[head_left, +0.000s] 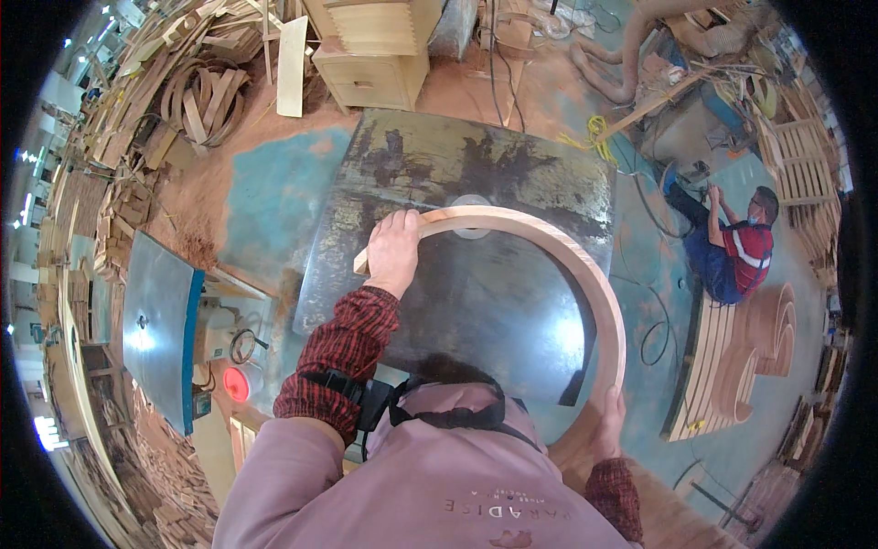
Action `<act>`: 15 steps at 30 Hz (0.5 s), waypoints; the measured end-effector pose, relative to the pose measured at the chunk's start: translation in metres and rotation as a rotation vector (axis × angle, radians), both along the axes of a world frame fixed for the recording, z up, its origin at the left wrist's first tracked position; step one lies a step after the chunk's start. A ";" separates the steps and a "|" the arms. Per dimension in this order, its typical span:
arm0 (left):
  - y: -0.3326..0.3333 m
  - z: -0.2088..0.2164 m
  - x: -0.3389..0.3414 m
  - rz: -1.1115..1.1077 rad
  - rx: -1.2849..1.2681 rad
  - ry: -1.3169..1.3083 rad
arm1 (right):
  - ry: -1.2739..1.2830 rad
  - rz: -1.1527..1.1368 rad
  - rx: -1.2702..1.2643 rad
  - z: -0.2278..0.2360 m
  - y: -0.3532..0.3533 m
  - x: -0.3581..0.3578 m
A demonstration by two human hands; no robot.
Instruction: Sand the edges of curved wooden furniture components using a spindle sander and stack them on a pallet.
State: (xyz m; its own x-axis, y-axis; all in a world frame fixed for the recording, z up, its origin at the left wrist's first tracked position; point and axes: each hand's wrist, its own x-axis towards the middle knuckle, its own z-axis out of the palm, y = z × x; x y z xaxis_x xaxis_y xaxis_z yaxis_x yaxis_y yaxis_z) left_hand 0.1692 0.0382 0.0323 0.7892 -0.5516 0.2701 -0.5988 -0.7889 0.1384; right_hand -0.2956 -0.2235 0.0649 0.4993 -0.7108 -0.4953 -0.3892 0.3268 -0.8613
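A curved wooden piece (pixel 593 282), a large pale arc with a flat edge, lies over a dark, worn metal table top (pixel 402 165). My left hand (pixel 393 252) is closed over the arc near its left end, fingers on the far side. Farther round on the right, my right hand (pixel 607 426) holds the arc's lower stretch from its outer side; some of its fingers are hidden. Close by the arc's far inner edge, a light round disc (pixel 473 231) is set in the table top, partly covered by the wood.
A second metal table (pixel 155 311) and a red-lidded bucket (pixel 236 383) are on the left. At right a person (pixel 739 245) sits near slatted wood with curved parts (pixel 766 339). Behind the table are a wooden cabinet (pixel 370 69), yellow cord (pixel 590 137) and a thick hose (pixel 631 55).
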 end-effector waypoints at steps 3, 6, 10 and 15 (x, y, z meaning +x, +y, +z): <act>0.014 0.001 0.000 0.032 0.018 -0.001 | 0.077 -0.005 -0.055 0.001 0.002 0.009; 0.030 -0.001 0.001 0.082 0.050 0.035 | 0.123 -0.001 -0.117 -0.012 -0.002 0.015; 0.055 0.000 0.003 0.146 0.068 0.125 | 0.183 0.078 -0.274 -0.033 -0.011 0.026; 0.096 0.003 0.006 0.198 0.042 0.205 | 0.244 0.230 -0.357 -0.033 -0.018 0.059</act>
